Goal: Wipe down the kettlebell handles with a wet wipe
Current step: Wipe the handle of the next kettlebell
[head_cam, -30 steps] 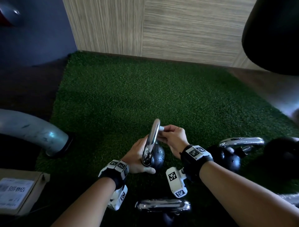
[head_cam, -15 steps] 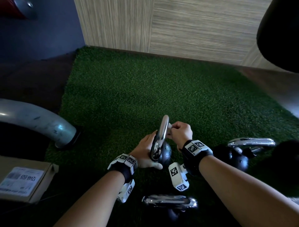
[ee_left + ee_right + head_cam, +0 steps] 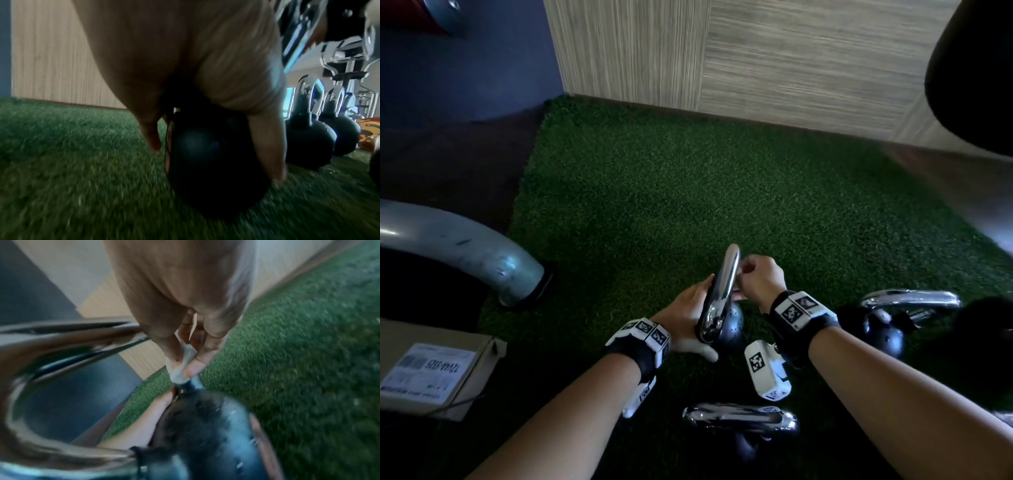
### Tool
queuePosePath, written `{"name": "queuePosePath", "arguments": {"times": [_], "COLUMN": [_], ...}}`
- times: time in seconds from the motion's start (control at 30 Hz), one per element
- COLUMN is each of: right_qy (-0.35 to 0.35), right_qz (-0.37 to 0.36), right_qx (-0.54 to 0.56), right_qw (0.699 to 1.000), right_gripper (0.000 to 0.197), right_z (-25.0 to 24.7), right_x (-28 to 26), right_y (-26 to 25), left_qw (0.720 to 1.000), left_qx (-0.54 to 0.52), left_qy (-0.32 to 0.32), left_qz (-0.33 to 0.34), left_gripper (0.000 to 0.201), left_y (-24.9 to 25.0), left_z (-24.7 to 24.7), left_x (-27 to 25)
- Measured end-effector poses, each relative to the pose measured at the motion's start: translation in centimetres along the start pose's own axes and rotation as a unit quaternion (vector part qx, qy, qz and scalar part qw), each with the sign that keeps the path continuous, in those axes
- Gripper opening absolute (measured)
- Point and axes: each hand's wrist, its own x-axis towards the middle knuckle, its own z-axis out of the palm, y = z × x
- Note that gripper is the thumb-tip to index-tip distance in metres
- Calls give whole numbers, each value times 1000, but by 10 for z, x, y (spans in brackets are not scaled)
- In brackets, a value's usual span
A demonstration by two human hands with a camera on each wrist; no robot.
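Observation:
A kettlebell with a black ball (image 3: 731, 329) and a chrome handle (image 3: 724, 284) stands on the green turf (image 3: 688, 192). My left hand (image 3: 685, 317) cups the ball from the left, thumb and fingers curled round the ball (image 3: 205, 162). At the upper part of the handle my right hand (image 3: 756, 279) pinches a small white wet wipe (image 3: 182, 368) between thumb and fingers. In the right wrist view the wipe's tip lies by the handle's far leg, where it meets the ball (image 3: 205, 434). The head view hides most of the wipe behind the fingers.
Two more chrome-handled kettlebells stand close by, one to the right (image 3: 883, 332) and one near my forearms (image 3: 739, 419). A grey curved pipe (image 3: 465, 246) and a labelled cardboard box (image 3: 431, 370) lie left of the turf. A wood-panel wall (image 3: 791, 58) bounds the back.
My right hand has closed tighter against the handle, and less of the wipe shows. The left hand keeps its hold on the ball. The head view has shifted slightly.

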Motion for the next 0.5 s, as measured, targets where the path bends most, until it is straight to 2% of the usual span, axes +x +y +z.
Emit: {"name": "queuePosePath", "arguments": {"times": [0.07, 0.1, 0.13, 0.17, 0.2, 0.23, 0.3, 0.4, 0.47, 0.5], "right_qy": [29, 46, 59, 63, 56, 38, -28, -124, -144, -140], "right_qz": [-71, -121, -165, -201, -237, -273, -333, -359, -370, -378], "right_qx": [3, -11, -34, -64, -96, -129, -199, -330, -386, -403], "right_qw": [997, 992, 984, 976, 965, 953, 921, 864, 833, 822], "right_gripper": [13, 14, 20, 28, 35, 38, 38, 46, 43, 38], "right_z": [-13, -19, -25, -30, -35, -38, -43, -49, -51, -53], "right_x": [-1, -1, 0, 0, 1, 2, 3, 7, 5, 3], "right_y": [-1, -2, -7, -12, -17, -22, -32, -41, -44, -46], "left_qw": [998, 995, 989, 987, 987, 985, 986, 990, 984, 983], "left_qx": [0, -16, -35, -61, -91, -113, -91, 48, 136, 146], "left_qy": [-59, -91, -111, -101, -59, -13, 12, -63, -60, -42], "left_qz": [-14, -48, -86, -111, -121, -128, -137, -118, -101, -100], "left_gripper": [150, 136, 114, 90, 71, 62, 58, 66, 53, 43], "left_y": [3, 6, 11, 15, 23, 32, 57, 107, 121, 122], "left_z": [-13, -25, -39, -54, -70, -83, -105, -116, -105, -99], "left_x": [-2, -3, -2, -1, -1, -1, -4, -19, -22, -22]}}
